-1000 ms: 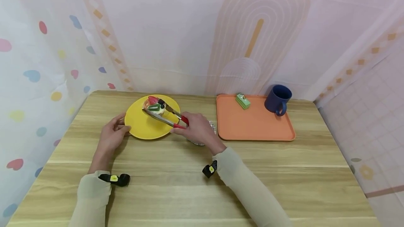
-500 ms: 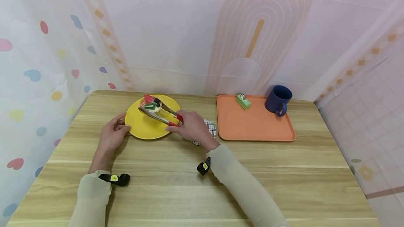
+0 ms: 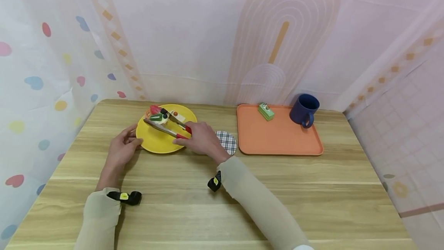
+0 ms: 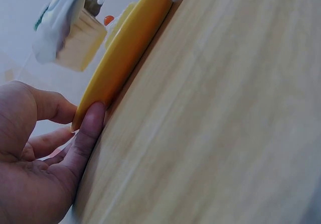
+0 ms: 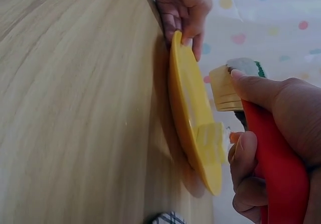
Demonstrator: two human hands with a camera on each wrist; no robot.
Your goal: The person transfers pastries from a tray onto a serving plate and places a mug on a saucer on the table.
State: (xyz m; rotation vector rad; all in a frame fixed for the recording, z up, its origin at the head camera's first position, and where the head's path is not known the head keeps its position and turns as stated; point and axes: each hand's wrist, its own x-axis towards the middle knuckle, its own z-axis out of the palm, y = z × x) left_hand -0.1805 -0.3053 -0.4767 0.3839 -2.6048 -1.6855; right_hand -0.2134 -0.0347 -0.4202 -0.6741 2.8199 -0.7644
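Observation:
My left hand (image 3: 121,146) pinches the near-left rim of a yellow plate (image 3: 159,142), thumb on one side and fingers on the other in the left wrist view. My right hand (image 3: 202,138) grips red-handled metal tongs (image 3: 162,128). Between the tongs' tips is a fruit-topped cake (image 3: 157,118) with white cream, a red strawberry-like piece and a green slice. Both wrist views show this cake raised above the plate. A second, smaller cake (image 5: 210,138), pale yellow with an orange-red topping, sits on the plate beneath the tongs.
Right of my right hand lies a round plaid coaster (image 3: 227,142), partly covered by the hand. Beyond it is an orange tray (image 3: 277,138) with a green layered cake (image 3: 266,112) and a dark blue mug (image 3: 304,109). A patterned cloth hangs behind the wooden table (image 3: 180,203).
My right hand has carried the tongs and fruit-topped cake leftward over the plate. The smaller cake and more of the coaster have come into sight. My left hand keeps its place.

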